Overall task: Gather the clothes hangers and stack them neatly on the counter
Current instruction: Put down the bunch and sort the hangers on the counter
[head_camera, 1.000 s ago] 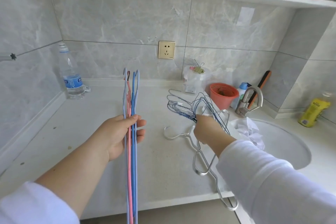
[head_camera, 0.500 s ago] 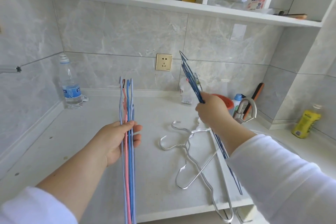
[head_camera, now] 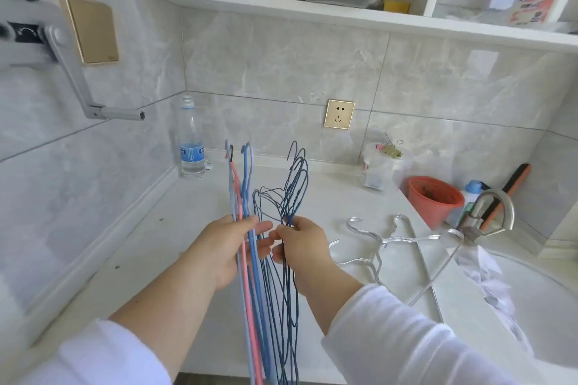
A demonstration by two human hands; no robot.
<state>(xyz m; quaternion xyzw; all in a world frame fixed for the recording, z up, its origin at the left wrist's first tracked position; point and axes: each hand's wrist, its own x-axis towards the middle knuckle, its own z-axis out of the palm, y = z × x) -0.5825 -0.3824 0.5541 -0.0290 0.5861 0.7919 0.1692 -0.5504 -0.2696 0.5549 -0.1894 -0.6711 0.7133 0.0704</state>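
Note:
My left hand (head_camera: 230, 247) grips a bundle of blue and pink plastic hangers (head_camera: 242, 194), held upright above the white counter (head_camera: 150, 247), hooks pointing up. Close beside it, my right hand (head_camera: 301, 248) holds several thin dark blue wire hangers (head_camera: 292, 194), also upright, and presses them against the plastic bundle. The fingertips of both hands nearly touch. Several silver metal hangers (head_camera: 389, 239) lie loose on the counter to the right, partly over the sink's edge.
A water bottle (head_camera: 191, 147) stands in the back left corner. An orange pot (head_camera: 434, 200), a plastic bag with clips (head_camera: 383, 162) and a tap (head_camera: 488, 216) sit at the back right. The sink (head_camera: 531, 306) holds a white cloth. A shelf (head_camera: 344, 14) runs overhead.
My right hand lifted the dark blue wire hangers off the counter and carried them left to meet the plastic bundle in my left hand. The view tilted upward.

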